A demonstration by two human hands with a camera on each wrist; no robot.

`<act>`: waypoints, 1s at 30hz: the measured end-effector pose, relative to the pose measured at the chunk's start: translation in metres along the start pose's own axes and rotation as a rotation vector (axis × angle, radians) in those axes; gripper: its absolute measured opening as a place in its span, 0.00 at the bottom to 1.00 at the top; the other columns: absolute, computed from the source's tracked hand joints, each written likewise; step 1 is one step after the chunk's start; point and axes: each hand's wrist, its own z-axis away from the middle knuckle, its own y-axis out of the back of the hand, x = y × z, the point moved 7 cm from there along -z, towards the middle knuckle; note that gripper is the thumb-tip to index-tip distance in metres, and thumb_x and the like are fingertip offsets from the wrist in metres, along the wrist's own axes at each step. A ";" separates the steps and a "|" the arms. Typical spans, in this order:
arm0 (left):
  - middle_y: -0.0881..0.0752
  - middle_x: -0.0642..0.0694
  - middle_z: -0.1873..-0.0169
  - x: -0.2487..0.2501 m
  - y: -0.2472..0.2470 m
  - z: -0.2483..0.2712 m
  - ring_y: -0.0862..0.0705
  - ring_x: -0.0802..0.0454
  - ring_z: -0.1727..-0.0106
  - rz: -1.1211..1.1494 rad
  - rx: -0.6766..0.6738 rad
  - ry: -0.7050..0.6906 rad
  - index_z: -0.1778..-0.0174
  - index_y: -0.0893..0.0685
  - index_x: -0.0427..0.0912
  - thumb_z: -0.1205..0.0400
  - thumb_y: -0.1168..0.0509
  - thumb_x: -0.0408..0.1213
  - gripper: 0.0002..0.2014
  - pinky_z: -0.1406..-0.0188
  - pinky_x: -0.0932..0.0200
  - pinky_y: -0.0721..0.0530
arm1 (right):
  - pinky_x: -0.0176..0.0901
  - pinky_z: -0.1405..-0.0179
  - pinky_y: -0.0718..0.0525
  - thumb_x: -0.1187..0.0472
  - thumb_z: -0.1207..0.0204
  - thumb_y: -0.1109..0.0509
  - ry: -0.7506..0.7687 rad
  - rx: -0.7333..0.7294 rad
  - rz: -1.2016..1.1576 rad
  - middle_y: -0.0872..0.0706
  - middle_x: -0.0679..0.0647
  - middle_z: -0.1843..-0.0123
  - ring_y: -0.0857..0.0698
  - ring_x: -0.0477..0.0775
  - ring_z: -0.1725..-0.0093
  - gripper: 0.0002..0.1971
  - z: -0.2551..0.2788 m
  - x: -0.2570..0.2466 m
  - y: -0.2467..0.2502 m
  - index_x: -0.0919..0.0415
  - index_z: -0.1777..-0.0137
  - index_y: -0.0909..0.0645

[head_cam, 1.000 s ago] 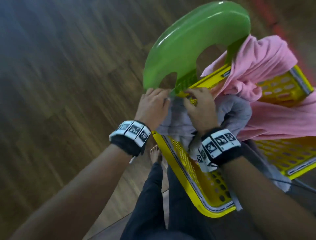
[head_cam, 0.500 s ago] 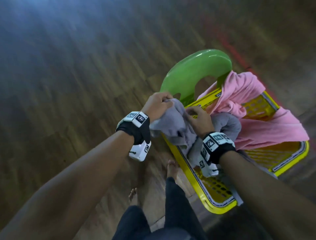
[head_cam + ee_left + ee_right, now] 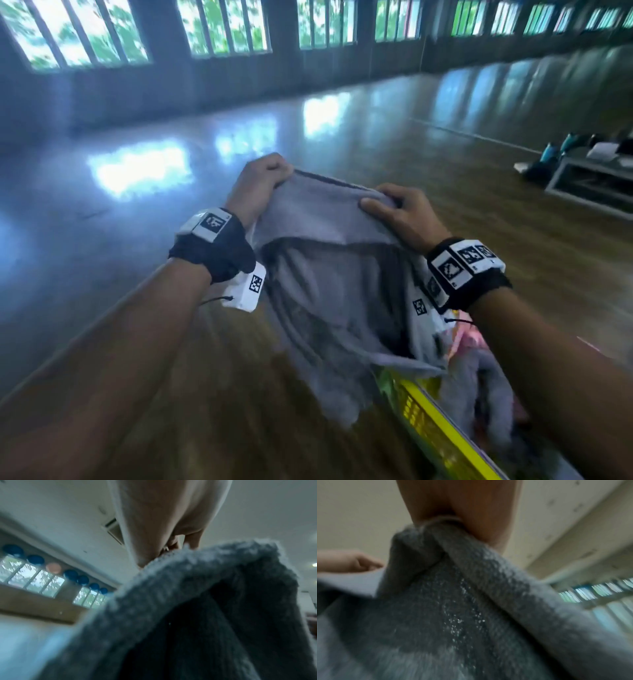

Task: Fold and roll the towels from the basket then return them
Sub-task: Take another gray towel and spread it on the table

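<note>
Grey towel (image 3: 329, 274) — rumpled, hanging from 2 hands.

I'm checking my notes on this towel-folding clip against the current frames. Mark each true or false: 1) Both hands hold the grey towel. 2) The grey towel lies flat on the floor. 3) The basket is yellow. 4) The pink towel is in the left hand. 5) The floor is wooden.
1) True: the left hand and right hand each grip the upper edge of the grey towel.
2) False: it hangs in the air from both hands.
3) True: the basket is yellow.
4) False: the pink towel lies in the basket.
5) True: the floor is glossy wood.
</note>
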 end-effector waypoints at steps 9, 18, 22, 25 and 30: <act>0.18 0.40 0.62 0.086 0.098 0.037 0.22 0.48 0.60 0.225 -0.033 -0.045 0.62 0.21 0.35 0.22 0.31 0.43 0.13 0.58 0.56 0.25 | 0.38 0.57 0.20 0.56 0.24 0.27 0.219 0.013 -0.017 0.12 0.46 0.64 0.18 0.38 0.62 0.07 -0.042 -0.191 0.007 0.51 0.63 0.13; 0.15 0.55 0.69 0.108 0.123 0.071 0.18 0.60 0.67 0.227 -0.013 -0.073 0.61 0.16 0.44 0.14 0.39 0.38 0.11 0.68 0.67 0.21 | 0.46 0.58 0.27 0.62 0.19 0.34 0.103 -0.111 -0.278 0.23 0.54 0.60 0.24 0.50 0.58 0.08 -0.019 -0.211 -0.056 0.57 0.61 0.24; 0.15 0.50 0.70 0.103 0.127 0.078 0.19 0.58 0.67 0.055 0.087 -0.114 0.64 0.16 0.39 0.15 0.36 0.37 0.12 0.64 0.65 0.22 | 0.41 0.61 0.22 0.54 0.17 0.34 0.023 -0.249 -0.337 0.14 0.45 0.61 0.16 0.42 0.61 0.09 0.004 -0.208 -0.092 0.55 0.56 0.17; 0.17 0.37 0.65 0.089 0.125 0.085 0.20 0.50 0.63 0.087 0.022 -0.089 0.64 0.17 0.34 0.16 0.35 0.38 0.13 0.59 0.57 0.23 | 0.52 0.42 0.14 0.47 0.18 0.34 -0.032 -0.412 -0.428 0.09 0.55 0.44 0.11 0.55 0.43 0.20 0.018 -0.201 -0.120 0.64 0.42 0.14; 0.16 0.39 0.62 0.074 0.110 0.102 0.20 0.49 0.59 0.065 -0.115 -0.009 0.58 0.15 0.33 0.16 0.34 0.42 0.14 0.56 0.55 0.23 | 0.48 0.47 0.18 0.52 0.22 0.29 -0.050 -0.163 -0.633 0.12 0.61 0.52 0.15 0.55 0.53 0.18 0.014 -0.196 -0.115 0.71 0.52 0.16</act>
